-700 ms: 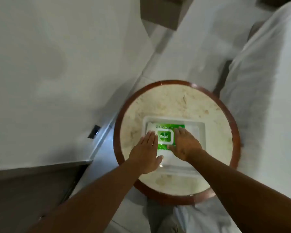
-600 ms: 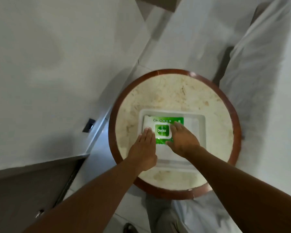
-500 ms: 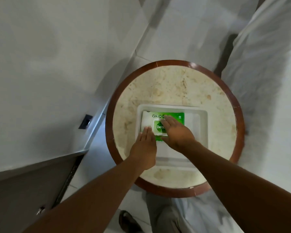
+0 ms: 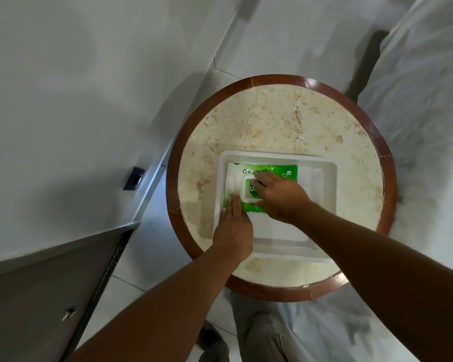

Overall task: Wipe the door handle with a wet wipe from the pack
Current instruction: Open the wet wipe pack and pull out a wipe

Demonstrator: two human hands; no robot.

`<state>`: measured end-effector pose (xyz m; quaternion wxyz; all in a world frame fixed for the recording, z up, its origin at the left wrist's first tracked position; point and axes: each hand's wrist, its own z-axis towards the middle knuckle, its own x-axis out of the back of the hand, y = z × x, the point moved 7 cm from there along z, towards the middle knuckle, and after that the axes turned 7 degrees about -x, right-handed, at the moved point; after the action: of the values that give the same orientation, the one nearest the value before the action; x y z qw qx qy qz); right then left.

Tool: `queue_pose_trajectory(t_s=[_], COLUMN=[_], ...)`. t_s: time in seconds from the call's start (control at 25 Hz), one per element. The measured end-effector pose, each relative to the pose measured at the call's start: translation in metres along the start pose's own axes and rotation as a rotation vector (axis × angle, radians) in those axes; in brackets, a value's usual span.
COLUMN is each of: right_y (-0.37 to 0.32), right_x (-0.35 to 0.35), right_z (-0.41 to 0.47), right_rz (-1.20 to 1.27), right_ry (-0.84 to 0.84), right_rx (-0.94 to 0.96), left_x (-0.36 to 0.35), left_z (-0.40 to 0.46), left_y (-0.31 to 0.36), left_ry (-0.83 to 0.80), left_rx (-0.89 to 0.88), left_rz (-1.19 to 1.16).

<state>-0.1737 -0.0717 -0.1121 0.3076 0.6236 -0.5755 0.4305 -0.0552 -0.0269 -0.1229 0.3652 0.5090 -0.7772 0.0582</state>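
A person's left hand presses flat, fingers straight, on the near-left edge of a green wet-wipe pack lying in a white tray on a round marble-topped table, while the right hand curls over the pack's white lid.

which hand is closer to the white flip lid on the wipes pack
Right. The right hand lies over the white flip lid, fingertips at its far edge. The left hand presses the wipes pack beside the lid's near-left corner.
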Motion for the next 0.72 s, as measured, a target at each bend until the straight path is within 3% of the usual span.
queue_pose_trajectory(t_s=[0.16, 0.24, 0.36, 0.44, 0.6, 0.72], right_y=[-0.003, 0.003, 0.043, 0.062, 0.033, 0.022], right_x=[0.004, 0.015, 0.039, 0.034, 0.001, -0.016], right_z=[-0.005, -0.009, -0.015, -0.016, -0.01, -0.019], right_rz=[0.018, 0.159, 0.54, 0.827, 0.743, 0.666], right_ry=[0.009, 0.083, 0.4, 0.493, 0.202, 0.159], right_rx=[0.057, 0.041, -0.361, -0.592, -0.502, -0.403], left_x=[0.001, 0.002, -0.001, -0.004, -0.006, -0.005], left_z=[0.0, 0.0, 0.004, 0.006, 0.008, 0.009], left_y=[0.002, 0.003, 0.003, 0.003, 0.004, 0.004], left_ry=[-0.002, 0.006, 0.017, 0.016, 0.019, 0.022], left_rx=[0.003, 0.003, 0.014, 0.024, 0.036, 0.028], left_rz=[0.034, 0.029, 0.027, 0.046, 0.064, 0.084])
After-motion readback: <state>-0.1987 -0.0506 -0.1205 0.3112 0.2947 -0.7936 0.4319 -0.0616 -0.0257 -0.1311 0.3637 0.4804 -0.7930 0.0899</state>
